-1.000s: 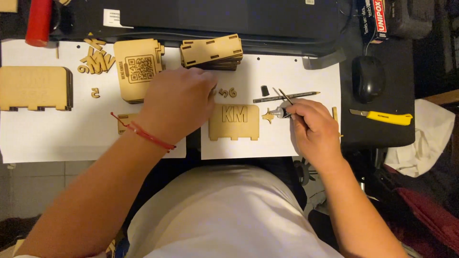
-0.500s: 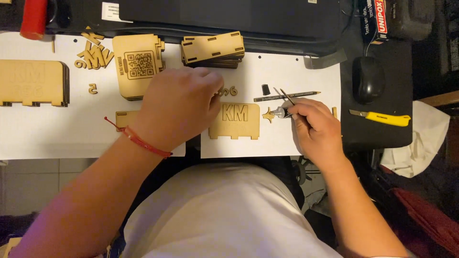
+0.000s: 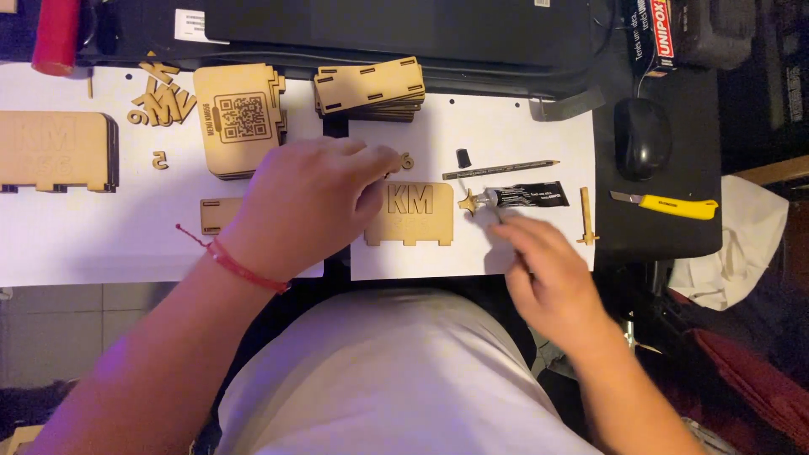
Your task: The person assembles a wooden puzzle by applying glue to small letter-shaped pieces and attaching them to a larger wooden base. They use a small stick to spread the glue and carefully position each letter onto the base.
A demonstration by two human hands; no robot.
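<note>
Resting on white paper sheets (image 3: 506,126) over a dark desk: one small wooden panel (image 3: 409,214) with cut-out letters, lying flat between both hands. Left hand (image 3: 308,202), red cord at the wrist, palm down, fingertips pinched at a small wooden cut-out piece (image 3: 406,160) just above the panel; whether they grip it cannot be told. Right hand (image 3: 543,270), blurred, loosely curled, holding nothing visible. Black glue tube (image 3: 527,196) lies loose beside the panel, a pencil (image 3: 500,169) above it. Stacked slotted wooden panels (image 3: 369,87) and a coded panel stack (image 3: 238,120) behind. Yellow utility knife (image 3: 666,203) and mouse (image 3: 642,137) to the right. Since the earlier frame, the right hand has let go of the tube and drawn back.
</note>
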